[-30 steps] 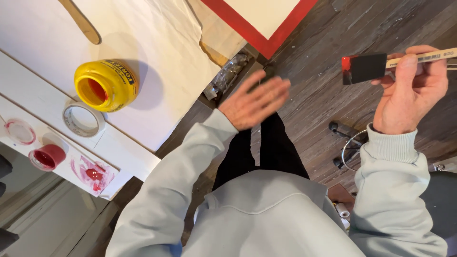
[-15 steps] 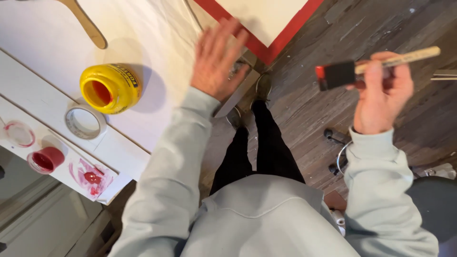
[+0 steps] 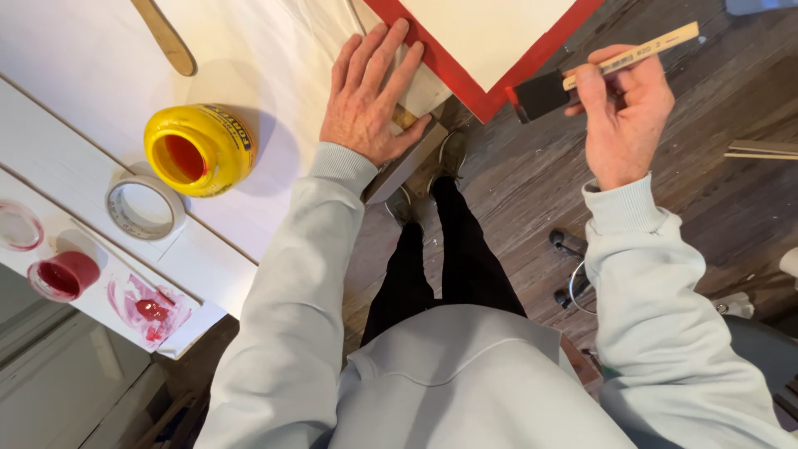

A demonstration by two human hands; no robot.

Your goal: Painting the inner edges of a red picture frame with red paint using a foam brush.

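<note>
Head view, compared with half a second earlier. Left hand (image 3: pixel 370 96), open with fingers spread, has settled flat at the table's (image 3: pixel 75 83) near edge, fingertips touching the red-bordered board (image 3: pixel 490 50). Right hand (image 3: pixel 619 112), fingers closed around the foam brush (image 3: pixel 598 71), has brought it nearer the board's corner. Yellow paint jar (image 3: pixel 199 150) and tape roll (image 3: pixel 145 206) are unchanged.

Red-edged board (image 3: pixel 486 50) and wooden stick (image 3: pixel 166 37) — cut off, perhaps half-hidden
</note>
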